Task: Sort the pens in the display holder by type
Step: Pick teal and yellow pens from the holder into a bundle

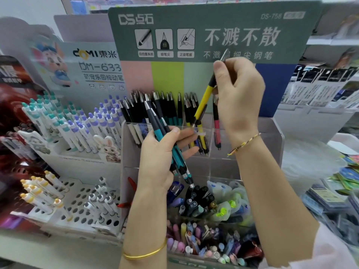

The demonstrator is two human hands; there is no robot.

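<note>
Stationery shelves crowd the background, and a clear acrylic display holder [272, 133] with a green header card [194, 22] stands in the middle.

The left hand [157, 158] grips a bundle of teal-and-black pens [165, 140]. Its thumb is pressed across their barrels and its fingers are curled behind them. The pens slant, with their clip ends up to the left and their tips poking out below the palm, over the holder's front compartments.

The right hand [237, 94] is raised above the back row and pinches a yellow pen [203, 100] by its black grip section, between the thumb and curled fingers. The pen's thin silver point sticks up past the thumb. Its yellow barrel slopes down to the left, well clear of the fingers, and the lower end sits at the rim of the compartment that holds other yellow pens [204, 144].

A pink-barrelled pen [217, 129] stands in the compartment to the right of that one, and black-topped pens [165, 105] fill the compartments to the left. Mixed pastel pens [204, 239] pack the front sections.

A gold bangle [145, 253] circles the left wrist and a braided cord bracelet [244, 142] the right. White click pens [77, 123] with teal and purple tops fill a neighbouring stand on the left.
</note>
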